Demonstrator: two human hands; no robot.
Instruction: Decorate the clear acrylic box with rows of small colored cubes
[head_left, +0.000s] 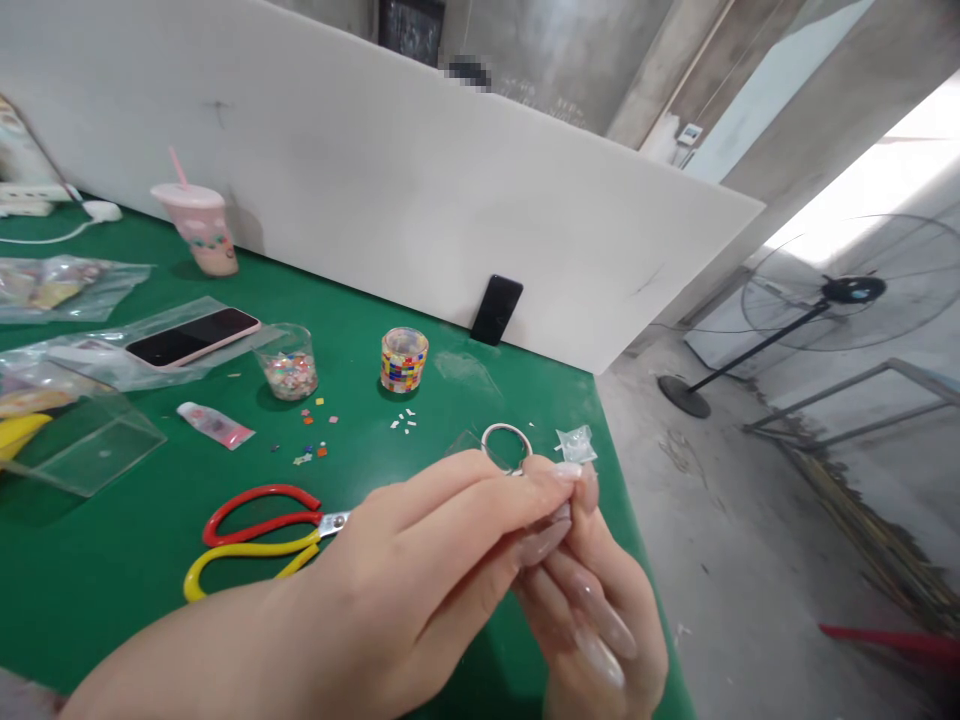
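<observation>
My left hand (442,550) reaches in from the left, with its thumb and fingers pinched together. Against its fingertips, the fingers of my right hand (600,600) are curled and pressed in. Whatever lies between the two sets of fingertips is hidden. Just beyond the knuckles is a pale ring (489,432), its near side covered by my left hand. A small crumpled clear plastic piece (576,444) shows behind my right fingertips. Scissors (262,541) with one red and one yellow handle lie left of my hands, partly under my left wrist.
A clear cup of small pieces (291,375), a roll of colourful tape (403,362), a pink tube (216,425) and loose chips (308,421) lie on the green table (150,540). A black phone (496,310) leans on the white partition (360,190). A tumbler (204,230) stands back left.
</observation>
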